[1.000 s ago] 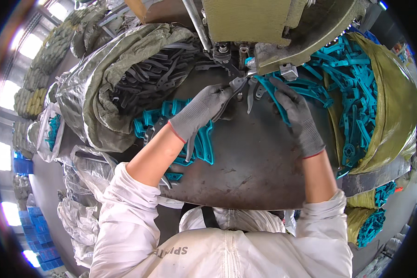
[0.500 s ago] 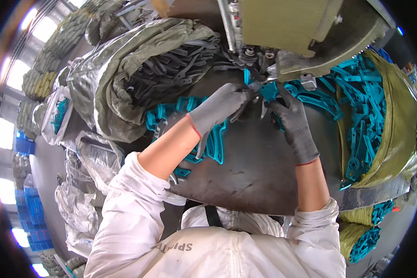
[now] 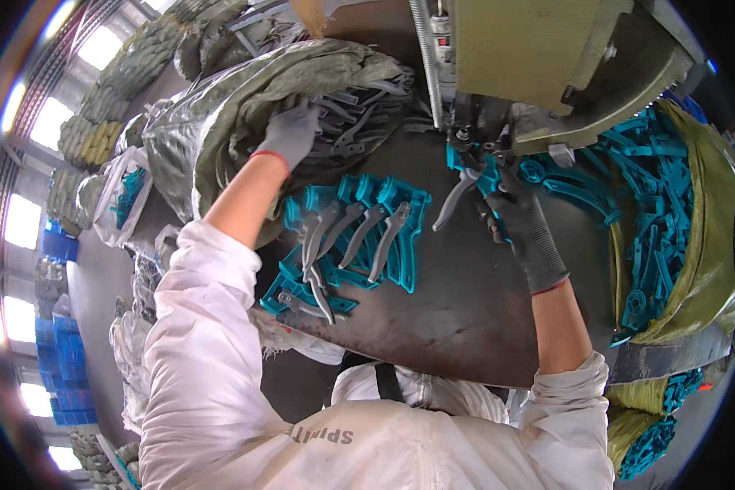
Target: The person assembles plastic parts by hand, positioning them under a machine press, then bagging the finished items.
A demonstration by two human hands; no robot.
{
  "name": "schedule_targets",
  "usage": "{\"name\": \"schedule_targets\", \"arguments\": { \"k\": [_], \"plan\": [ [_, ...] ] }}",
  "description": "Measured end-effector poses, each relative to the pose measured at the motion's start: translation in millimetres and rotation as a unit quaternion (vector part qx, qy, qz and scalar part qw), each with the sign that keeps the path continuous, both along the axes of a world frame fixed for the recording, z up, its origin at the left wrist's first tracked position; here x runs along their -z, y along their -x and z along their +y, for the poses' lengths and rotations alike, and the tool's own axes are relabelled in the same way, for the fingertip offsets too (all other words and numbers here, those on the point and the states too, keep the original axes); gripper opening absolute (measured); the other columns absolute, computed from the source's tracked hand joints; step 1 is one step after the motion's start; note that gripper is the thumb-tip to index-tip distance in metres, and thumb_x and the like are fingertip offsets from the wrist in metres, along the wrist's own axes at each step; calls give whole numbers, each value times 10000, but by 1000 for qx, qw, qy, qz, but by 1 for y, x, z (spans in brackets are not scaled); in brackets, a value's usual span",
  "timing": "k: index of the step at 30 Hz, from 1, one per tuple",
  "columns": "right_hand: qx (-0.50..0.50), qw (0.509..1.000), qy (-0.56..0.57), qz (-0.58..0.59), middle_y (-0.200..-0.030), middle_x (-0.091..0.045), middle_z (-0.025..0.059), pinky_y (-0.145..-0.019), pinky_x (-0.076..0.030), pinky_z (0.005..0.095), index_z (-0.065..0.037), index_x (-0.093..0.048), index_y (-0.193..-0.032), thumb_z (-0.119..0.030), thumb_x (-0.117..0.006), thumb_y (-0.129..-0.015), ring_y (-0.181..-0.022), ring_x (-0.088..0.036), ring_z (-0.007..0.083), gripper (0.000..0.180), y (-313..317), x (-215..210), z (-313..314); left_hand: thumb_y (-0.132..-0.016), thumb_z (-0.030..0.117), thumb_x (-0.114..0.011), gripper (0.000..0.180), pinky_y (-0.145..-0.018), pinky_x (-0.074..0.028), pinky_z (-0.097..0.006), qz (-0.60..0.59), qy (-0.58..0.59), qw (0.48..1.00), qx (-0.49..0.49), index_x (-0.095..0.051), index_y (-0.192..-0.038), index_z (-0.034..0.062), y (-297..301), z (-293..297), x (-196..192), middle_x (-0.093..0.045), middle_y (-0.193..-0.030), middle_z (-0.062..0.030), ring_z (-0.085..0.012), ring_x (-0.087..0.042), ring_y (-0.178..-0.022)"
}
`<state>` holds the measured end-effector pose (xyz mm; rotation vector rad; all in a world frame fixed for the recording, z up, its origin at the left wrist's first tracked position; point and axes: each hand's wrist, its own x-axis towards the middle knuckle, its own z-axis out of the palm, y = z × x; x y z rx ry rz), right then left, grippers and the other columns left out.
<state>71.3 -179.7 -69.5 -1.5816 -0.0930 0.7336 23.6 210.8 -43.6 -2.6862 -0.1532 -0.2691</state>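
Observation:
My right hand (image 3: 521,214), in a dark grey glove, grips a teal plastic handle (image 3: 488,181) under the machine head. A curved grey lever (image 3: 457,198) sticks out of that handle to the left. My left hand (image 3: 292,132), gloved in grey, is at the mouth of a sack (image 3: 208,135) beside a heap of loose grey levers (image 3: 351,122). Its fingers are blurred and partly hidden, so their hold does not show. Between my arms lies a row of teal handles (image 3: 400,245) with grey levers (image 3: 366,237) fitted to them.
The machine head (image 3: 518,49) with a metal guard hangs over the dark metal table (image 3: 465,310). At right, an olive sack (image 3: 706,245) spills teal handles (image 3: 653,212) onto the table. More sacks and blue crates (image 3: 61,351) stand on the floor at left.
My left hand has left the machine and moved left to the sack of grey levers. My right hand stays on the teal handle, whose grey lever now shows clearly. The view has shifted slightly.

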Motion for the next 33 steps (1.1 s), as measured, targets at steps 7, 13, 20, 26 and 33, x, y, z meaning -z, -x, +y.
{"name": "schedule_targets", "arguments": {
  "k": [7, 13, 20, 26, 33],
  "plan": [
    [4, 998, -12, -56, -756, -576, 55, -438, -428, 239, -143, -365, -1385, -89, -538, -866, -511, -503, 84, 550, 5, -20, -3, -851, 159, -545, 283, -888, -438, -400, -36, 237, 966, 94, -538, -1105, 36, 4, -16, -15, -546, -1128, -160, -351, -546, -1027],
    [-11, 998, 21, -63, -777, -585, 36, -441, -390, 199, -58, -433, -1323, -153, -538, -835, -521, -500, 66, 509, 16, -24, -11, -757, 206, -708, 350, -721, -442, -317, -42, 476, 874, 91, -520, -966, -2, 19, -91, -33, -562, -808, -118, -169, -540, -766],
    [11, 1000, -22, -1, -764, -576, 40, -443, -403, 218, -53, -434, -1285, -135, -542, -862, -525, -500, 79, 444, 19, -11, -14, -777, 147, -615, 276, -708, -455, -277, 122, 549, 806, 185, -538, -972, -32, 28, -172, -41, -560, -816, -107, -157, -560, -754],
    [60, 995, -65, -50, -782, -586, 26, -510, -459, 267, -17, -563, -1073, -95, -561, -849, -592, -553, 129, 237, 22, 13, 1, -869, 86, -514, 110, -544, -427, -245, 178, 841, 494, 133, -499, -877, -23, 24, -238, -28, -436, -667, -6, -79, -500, -592],
    [88, 855, 374, -348, -954, -620, 201, -765, -474, 433, -58, -618, -1006, -321, -486, -890, -906, -571, 408, 316, -85, 37, -112, -900, 200, -544, 250, -516, -453, -264, 199, 553, 808, 22, -502, -934, -44, 22, -201, 30, -586, -714, -94, -153, -590, -583]
  ]
}}
